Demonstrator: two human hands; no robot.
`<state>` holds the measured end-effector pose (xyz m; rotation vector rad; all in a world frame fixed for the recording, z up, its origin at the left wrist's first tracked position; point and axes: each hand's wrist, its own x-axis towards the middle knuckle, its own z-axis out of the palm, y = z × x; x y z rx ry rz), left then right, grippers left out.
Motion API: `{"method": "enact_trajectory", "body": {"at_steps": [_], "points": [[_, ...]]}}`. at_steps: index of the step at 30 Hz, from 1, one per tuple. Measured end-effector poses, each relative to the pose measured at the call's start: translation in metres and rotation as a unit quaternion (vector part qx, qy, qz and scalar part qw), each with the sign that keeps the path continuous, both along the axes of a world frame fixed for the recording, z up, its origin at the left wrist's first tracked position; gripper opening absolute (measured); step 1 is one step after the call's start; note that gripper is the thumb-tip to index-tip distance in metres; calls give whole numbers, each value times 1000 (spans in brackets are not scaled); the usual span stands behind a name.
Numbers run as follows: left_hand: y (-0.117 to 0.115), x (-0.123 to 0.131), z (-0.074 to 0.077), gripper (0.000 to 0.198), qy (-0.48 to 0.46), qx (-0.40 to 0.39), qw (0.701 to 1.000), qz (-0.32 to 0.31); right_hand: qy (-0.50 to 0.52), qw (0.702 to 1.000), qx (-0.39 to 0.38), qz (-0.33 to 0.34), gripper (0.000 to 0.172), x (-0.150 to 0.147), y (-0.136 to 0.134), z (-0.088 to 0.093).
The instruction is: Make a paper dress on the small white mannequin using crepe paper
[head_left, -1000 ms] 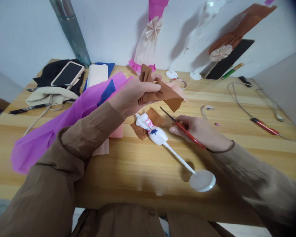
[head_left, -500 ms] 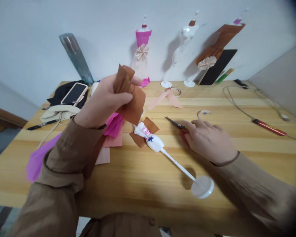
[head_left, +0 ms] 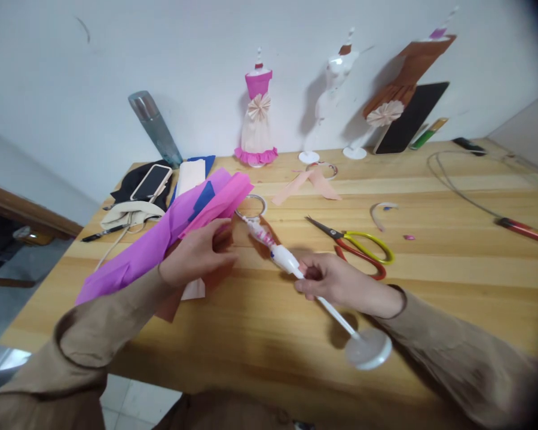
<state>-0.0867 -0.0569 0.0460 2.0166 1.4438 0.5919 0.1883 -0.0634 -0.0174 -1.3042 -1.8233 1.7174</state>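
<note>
My right hand (head_left: 336,283) is closed around the thin pole of a small white dress-form mannequin (head_left: 286,259), which lies tilted over the table with its round base (head_left: 368,349) toward me. Pink marks and a bit of blue show on its torso. My left hand (head_left: 199,254) is low over a pile of coloured paper, its thumb and fingers apart. Brown paper (head_left: 219,273) lies under and beside those fingers, slightly blurred. Purple and pink crepe paper (head_left: 161,230) stretches behind the left hand. Scissors (head_left: 336,234) with yellow and red handles lie beyond my right hand.
Along the wall stand a mannequin in a pink-and-cream dress (head_left: 257,119), a bare mannequin (head_left: 334,89) and one in brown (head_left: 403,77). A tape roll (head_left: 263,206), phone (head_left: 152,183), spray bottle (head_left: 155,128) and red-handled corded tool (head_left: 526,231) are also on the table.
My left hand has lowered leftward to the paper pile and no longer holds up the brown paper. My right hand has left the scissors and taken the mannequin's pole. The view has shifted slightly.
</note>
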Motion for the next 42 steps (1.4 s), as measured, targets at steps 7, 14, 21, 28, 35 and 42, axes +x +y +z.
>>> {"method": "enact_trajectory", "body": {"at_steps": [7,14,21,28,35,42], "points": [[-19,9,4,49,89,26,996,-21,92,984,-5,-150,36,-8,-7,14],[5,60,8,61,-330,-189,924,-30,79,941,203,-258,30,-26,-2,11],[17,100,-9,35,-537,-212,816,-4,84,926,316,-189,29,-28,-9,5],[16,94,-11,27,-563,-190,799,-90,281,888,281,-232,28,-2,11,22],[23,88,-6,38,-521,-153,830,-131,353,877,255,-204,38,-10,38,64],[19,85,10,44,-497,-137,844,-149,319,876,288,-219,30,-12,38,60]]}}
